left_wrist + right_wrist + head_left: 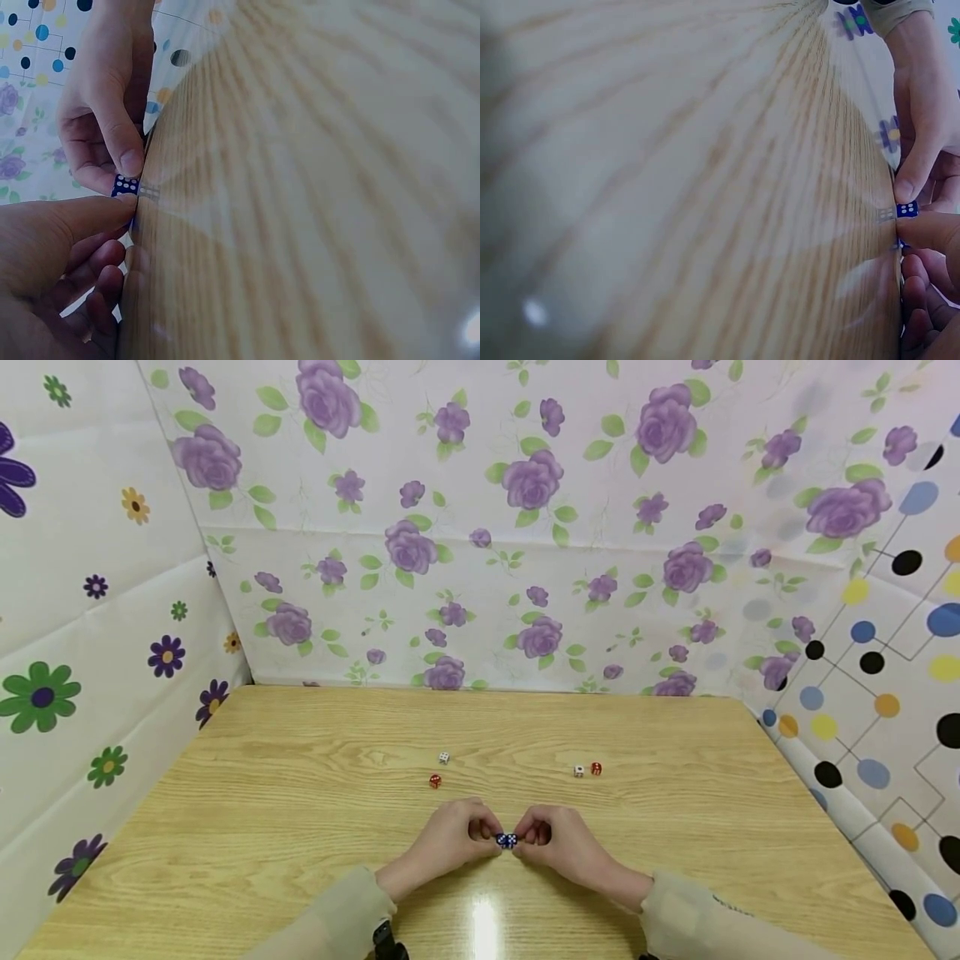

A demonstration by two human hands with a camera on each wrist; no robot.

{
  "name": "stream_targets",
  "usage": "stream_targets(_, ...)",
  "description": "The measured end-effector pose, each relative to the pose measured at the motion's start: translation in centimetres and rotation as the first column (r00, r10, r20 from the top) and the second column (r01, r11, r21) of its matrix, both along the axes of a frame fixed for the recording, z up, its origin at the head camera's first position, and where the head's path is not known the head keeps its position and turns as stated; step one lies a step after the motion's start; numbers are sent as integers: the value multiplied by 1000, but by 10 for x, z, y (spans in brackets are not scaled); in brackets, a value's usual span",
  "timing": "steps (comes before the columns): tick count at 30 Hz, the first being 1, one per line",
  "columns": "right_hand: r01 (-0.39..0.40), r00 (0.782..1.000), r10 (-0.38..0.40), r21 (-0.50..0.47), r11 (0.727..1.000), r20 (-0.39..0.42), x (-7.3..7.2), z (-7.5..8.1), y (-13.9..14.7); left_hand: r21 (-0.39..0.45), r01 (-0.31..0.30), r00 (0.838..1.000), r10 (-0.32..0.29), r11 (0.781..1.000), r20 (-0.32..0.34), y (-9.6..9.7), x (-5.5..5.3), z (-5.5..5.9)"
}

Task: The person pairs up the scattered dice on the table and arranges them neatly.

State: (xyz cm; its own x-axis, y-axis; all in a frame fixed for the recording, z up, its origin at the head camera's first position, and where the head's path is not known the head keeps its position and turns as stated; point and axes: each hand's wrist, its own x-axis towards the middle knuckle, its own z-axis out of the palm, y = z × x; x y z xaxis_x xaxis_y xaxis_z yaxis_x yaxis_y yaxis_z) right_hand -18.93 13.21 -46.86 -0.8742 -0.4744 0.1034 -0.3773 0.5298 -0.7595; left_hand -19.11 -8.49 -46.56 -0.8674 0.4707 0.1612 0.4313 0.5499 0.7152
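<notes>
wood-grain table (300, 802) | white dice (444, 758): two | red dice (435, 782): two | blue dice (512, 841): two, side by side

Passable gap between white dice (444, 758), beyond blue dice (512, 841)

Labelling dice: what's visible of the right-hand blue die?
The right blue die is a dark blue cube with white pips, plastic by its look. It seems to sit flat on the table, pinched by the right hand, side by side with the left blue die and seemingly touching it. The hand hides part of it.
</notes>
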Motion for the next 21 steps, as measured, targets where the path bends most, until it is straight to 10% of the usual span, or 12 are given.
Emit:
stream_targets(13, 8, 1000, -9, 11, 1000, 14, 1, 1, 1, 60, 115, 983, -122, 992, 135, -19, -12, 5)
stream_targets(21, 7, 1000, -7, 9, 1000, 22, 1, 0, 0, 69, -6, 998, 1, 998, 67, -53, -34, 20)
